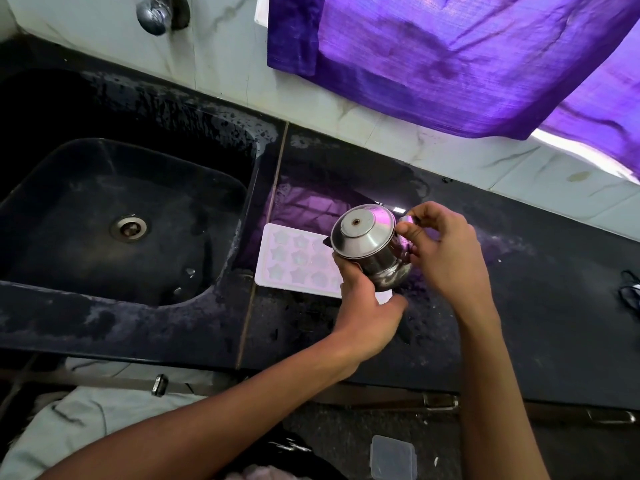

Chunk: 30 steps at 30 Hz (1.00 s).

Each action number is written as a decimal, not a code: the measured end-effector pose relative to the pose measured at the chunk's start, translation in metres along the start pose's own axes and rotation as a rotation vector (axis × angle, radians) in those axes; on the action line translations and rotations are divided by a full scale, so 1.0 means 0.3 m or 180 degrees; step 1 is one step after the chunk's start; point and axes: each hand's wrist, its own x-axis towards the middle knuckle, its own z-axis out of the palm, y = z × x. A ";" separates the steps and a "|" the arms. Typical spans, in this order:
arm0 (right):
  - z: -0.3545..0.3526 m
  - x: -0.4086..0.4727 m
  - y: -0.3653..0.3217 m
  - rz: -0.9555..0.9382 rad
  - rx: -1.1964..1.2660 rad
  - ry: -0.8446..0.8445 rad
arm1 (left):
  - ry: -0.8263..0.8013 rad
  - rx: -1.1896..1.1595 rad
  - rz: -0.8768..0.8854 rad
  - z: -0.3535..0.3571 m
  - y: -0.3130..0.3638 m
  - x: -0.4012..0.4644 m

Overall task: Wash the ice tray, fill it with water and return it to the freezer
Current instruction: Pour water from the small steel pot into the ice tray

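Two hands hold a lidded steel jug [369, 249] just above the near end of the white ice tray [298, 262], which lies flat on the wet black table [519, 289]. The left grip [367, 306] wraps the jug's body; the right grip [446, 252] pinches its handle. This looks like the filling step: next, tip the spout gently over the star-shaped cells without flooding them. Left of the grips sits the dark sink [121, 220]; beyond them, a tiled wall [225, 64] and purple cloth [467, 64].
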 end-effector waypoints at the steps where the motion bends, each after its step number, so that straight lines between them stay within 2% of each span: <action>1: 0.003 0.006 0.000 0.0001 0.0036 0.0009 | 0.0076 0.0019 0.0029 -0.001 0.003 0.005; 6: 0.032 0.044 -0.007 -0.0013 0.0168 -0.0006 | 0.0387 0.0117 0.0110 -0.012 0.009 0.044; 13: 0.092 0.104 -0.031 -0.0095 0.0093 -0.0030 | 0.0567 -0.0079 -0.0012 -0.052 0.004 0.118; 18: 0.124 0.145 -0.057 -0.0134 -0.0334 -0.0101 | 0.0515 -0.0269 -0.0038 -0.069 0.002 0.163; 30: 0.163 0.190 -0.047 -0.0096 -0.0435 -0.0190 | 0.0597 -0.0328 -0.0082 -0.081 0.005 0.205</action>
